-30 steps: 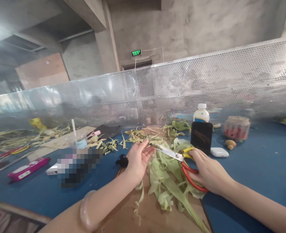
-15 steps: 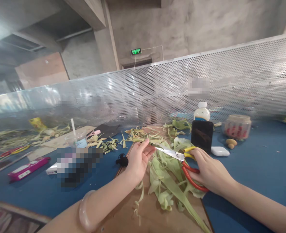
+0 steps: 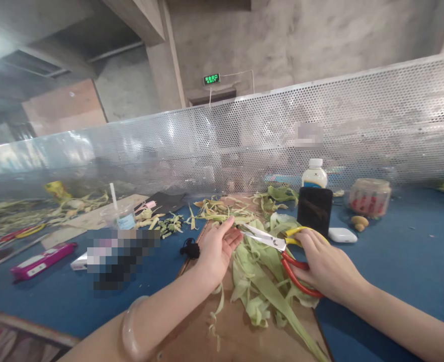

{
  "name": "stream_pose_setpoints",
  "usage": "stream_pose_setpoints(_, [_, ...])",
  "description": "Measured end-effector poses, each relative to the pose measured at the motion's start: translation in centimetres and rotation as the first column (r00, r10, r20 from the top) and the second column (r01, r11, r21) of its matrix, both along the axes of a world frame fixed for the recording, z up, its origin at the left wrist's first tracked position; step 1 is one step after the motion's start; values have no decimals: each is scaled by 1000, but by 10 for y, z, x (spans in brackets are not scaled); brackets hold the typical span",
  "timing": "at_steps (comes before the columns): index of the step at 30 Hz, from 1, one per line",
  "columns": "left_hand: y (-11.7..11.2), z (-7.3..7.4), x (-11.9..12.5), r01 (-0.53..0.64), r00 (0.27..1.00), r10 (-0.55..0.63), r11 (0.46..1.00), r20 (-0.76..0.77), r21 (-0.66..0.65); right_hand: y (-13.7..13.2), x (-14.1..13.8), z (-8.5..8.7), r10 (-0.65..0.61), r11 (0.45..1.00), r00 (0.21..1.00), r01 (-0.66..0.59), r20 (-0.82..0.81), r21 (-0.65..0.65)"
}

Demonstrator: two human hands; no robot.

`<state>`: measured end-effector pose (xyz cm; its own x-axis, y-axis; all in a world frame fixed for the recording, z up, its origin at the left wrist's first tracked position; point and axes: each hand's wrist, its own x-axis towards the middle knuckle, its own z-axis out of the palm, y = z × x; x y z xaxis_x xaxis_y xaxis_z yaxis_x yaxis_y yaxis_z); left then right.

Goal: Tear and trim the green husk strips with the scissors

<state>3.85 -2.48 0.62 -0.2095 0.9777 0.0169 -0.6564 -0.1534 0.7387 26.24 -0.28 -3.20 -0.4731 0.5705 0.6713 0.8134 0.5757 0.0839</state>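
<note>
My right hand (image 3: pixel 325 259) grips a pair of scissors (image 3: pixel 269 240) by their yellow and red handles. The blades are parted and point left toward the fingertips of my left hand (image 3: pixel 217 249). My left thumb and fingers are drawn together in a pinch; a tiny dark bit shows at their tips, but I cannot make out what it is. Below the blades lies a heap of pale green husk leaves (image 3: pixel 257 276) on a brown board (image 3: pixel 191 327). Shorter strips of dried husk (image 3: pixel 222 208) are scattered beyond my left hand.
A dark upright case (image 3: pixel 314 210), a white bottle (image 3: pixel 315 173), a white earbud case (image 3: pixel 342 235) and a clear jar (image 3: pixel 369 197) stand to the right. Leftward are a cup with a straw (image 3: pixel 119 215) and a magenta box (image 3: pixel 42 261). A perforated metal screen (image 3: pixel 191 146) runs behind.
The scissor blades have spread apart from nearly closed. Both hands stay in almost the same place, and the husk leaves look unmoved.
</note>
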Motion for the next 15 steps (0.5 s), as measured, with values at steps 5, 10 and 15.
stream_pose_setpoints(5, [1,-1,0,-14,1000,14,1000,8,-15,0,0,0,-11,1000,1000,10,21,24])
stream_pose_setpoints(10, [0,1,-1,-34,999,34,999,4,-26,-2,0,0,-12,1000,999,12,38,15])
stream_pose_setpoints(15, [-1,2,-1,-38,999,37,999,-7,-31,-4,-2,1,-40,999,997,39,68,28])
